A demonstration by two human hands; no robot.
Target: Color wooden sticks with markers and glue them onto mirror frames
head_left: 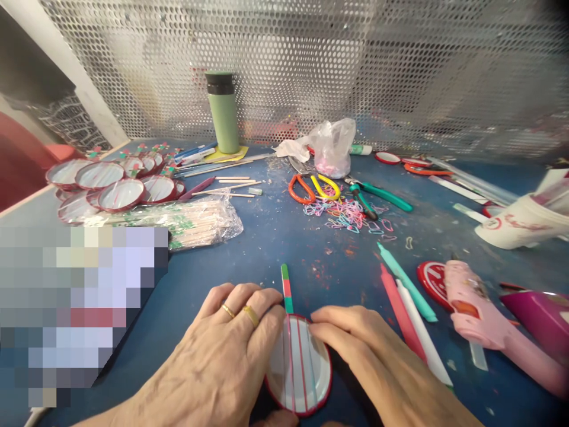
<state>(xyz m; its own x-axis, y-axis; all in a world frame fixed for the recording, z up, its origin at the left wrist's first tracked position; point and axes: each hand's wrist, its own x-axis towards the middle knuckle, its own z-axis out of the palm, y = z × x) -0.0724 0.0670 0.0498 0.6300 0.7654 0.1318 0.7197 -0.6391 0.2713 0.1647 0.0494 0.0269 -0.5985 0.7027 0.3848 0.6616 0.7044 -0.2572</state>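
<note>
In the middle near edge is a round red-rimmed disc (306, 362), pale, with thin red, pink and bluish lines running along it. A flat stick (287, 287) banded green and red sticks out from its far side. My left hand (231, 344), wearing two rings, has its fingers bent over the disc's left edge. On the opposite edge rest the fingers of my right hand (360, 344). Both thumbs show only partly, below the disc. To the right of my right hand lie red, white and teal sticks (404, 320) and a pink hot glue gun (475, 302).
Similar discs (120, 193) are piled at left, by a plastic bag of wooden sticks (204, 222). Scissors (313, 184), teal-handled pliers (382, 196) and small coloured clips (344, 216) lie ahead. A green tumbler (224, 118) stands before the perforated metal panel (284, 53). A paper cup (520, 222) lies tilted at right.
</note>
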